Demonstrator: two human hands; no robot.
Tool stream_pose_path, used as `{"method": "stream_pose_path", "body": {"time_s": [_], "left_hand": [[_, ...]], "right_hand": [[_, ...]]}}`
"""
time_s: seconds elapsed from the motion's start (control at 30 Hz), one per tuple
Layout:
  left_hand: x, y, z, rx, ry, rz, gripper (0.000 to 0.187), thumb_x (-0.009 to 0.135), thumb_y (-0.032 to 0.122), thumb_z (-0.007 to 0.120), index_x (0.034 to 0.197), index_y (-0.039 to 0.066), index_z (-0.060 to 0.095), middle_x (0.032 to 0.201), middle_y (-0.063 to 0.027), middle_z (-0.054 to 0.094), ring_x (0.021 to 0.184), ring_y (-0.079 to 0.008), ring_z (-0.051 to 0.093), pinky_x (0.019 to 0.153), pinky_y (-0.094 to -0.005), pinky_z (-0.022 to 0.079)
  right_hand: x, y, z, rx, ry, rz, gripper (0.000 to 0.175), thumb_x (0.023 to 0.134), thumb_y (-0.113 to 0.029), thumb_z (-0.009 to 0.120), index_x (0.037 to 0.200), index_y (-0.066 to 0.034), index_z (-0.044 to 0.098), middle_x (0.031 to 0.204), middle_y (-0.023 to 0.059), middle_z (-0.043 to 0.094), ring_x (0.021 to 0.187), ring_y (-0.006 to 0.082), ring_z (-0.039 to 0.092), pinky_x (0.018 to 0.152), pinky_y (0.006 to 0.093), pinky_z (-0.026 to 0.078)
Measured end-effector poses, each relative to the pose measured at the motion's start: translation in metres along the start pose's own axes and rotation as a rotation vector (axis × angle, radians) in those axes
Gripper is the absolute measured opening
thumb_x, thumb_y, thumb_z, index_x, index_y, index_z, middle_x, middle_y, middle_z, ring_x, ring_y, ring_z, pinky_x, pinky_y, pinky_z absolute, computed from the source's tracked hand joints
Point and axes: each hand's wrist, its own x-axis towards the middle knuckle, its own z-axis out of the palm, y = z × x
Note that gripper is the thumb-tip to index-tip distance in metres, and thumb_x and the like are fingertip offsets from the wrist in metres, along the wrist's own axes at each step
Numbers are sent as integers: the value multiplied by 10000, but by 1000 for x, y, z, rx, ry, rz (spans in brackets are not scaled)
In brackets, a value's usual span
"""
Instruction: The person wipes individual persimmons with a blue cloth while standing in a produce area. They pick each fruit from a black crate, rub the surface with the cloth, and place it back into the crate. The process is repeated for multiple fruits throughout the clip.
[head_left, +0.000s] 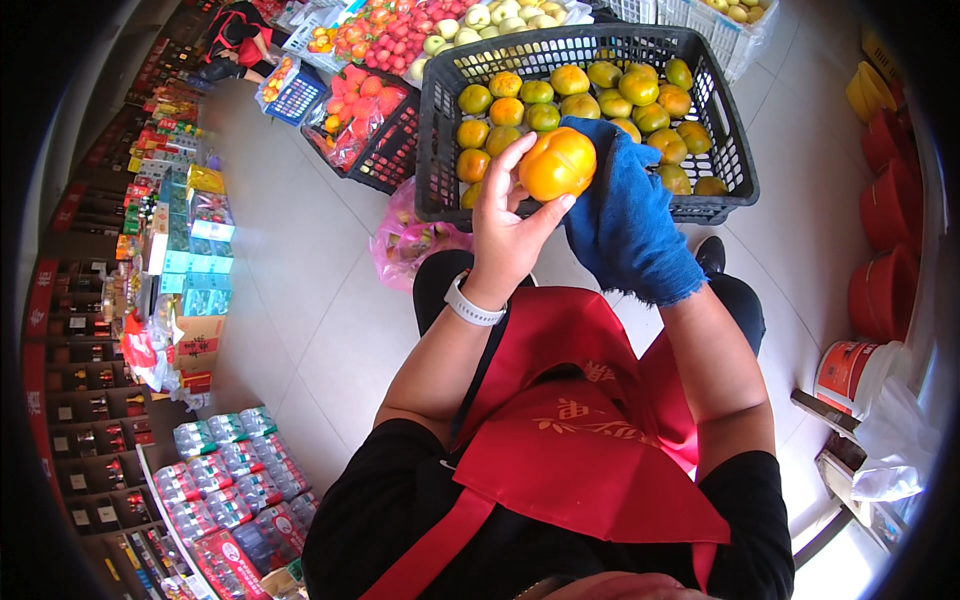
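An orange persimmon (559, 164), smooth and glossy, is held up in the fingers of my left hand (510, 214), which has a white-banded watch at its wrist. A blue cloth (626, 217) with a frayed edge wraps my right hand down to the wrist and hides its fingers. This wrapped hand holds the cloth against the right side of the fruit. Just beyond and below both hands stands a black plastic crate (739, 169) with slotted walls. Several green-and-orange persimmons (639, 88) lie in it.
A pink plastic bag (401, 240) sits on the tiled floor (330, 315) left of the crate. Nearby are a smaller black crate (382, 139) of bagged red goods and a blue basket (295, 97). Bottle packs (225, 472) stand lower left; red tubs (885, 292) line the right. A person (238, 37) is far left.
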Motion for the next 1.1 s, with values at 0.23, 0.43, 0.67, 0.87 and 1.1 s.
{"method": "stream_pose_path", "body": {"time_s": [0.23,0.43,0.67,0.87,1.1], "left_hand": [[3,4,1,482,-85,277,688,814,1,861,1440,55,580,1404,-162,627,1300,-345,613,1105,-421,496],[2,4,4,260,-68,73,650,883,28,837,1465,17,548,1385,-154,624,1226,-261,662,1029,-358,554],[6,-1,-2,-220,-32,-173,630,1011,48,713,1559,-12,409,1451,-152,574,1287,-200,631,1105,-336,523],[9,0,-3,-208,-25,-214,588,1022,51,686,1544,-16,425,1446,-144,578,1299,-187,619,1111,-324,510],[11,-4,-5,-339,-20,-323,604,1011,45,704,1542,-10,421,1444,-125,576,1291,-177,615,1126,-321,491]], "right_hand": [[4,12,12,-12,-104,141,770,822,-188,836,1493,-104,468,1317,238,617,1213,479,605,967,509,548],[-4,14,8,-41,-83,76,823,809,-232,855,1502,-60,445,1303,264,617,1186,500,616,961,526,550],[-4,7,3,-68,-94,27,864,804,-262,866,1509,-8,437,1313,271,643,1195,506,624,960,517,547],[-4,8,2,-31,-129,71,806,834,-230,819,1503,17,443,1321,275,643,1211,499,625,987,521,536],[-5,13,6,-84,-92,16,809,840,-217,795,1514,40,427,1341,295,625,1227,508,612,1004,515,524]]}}
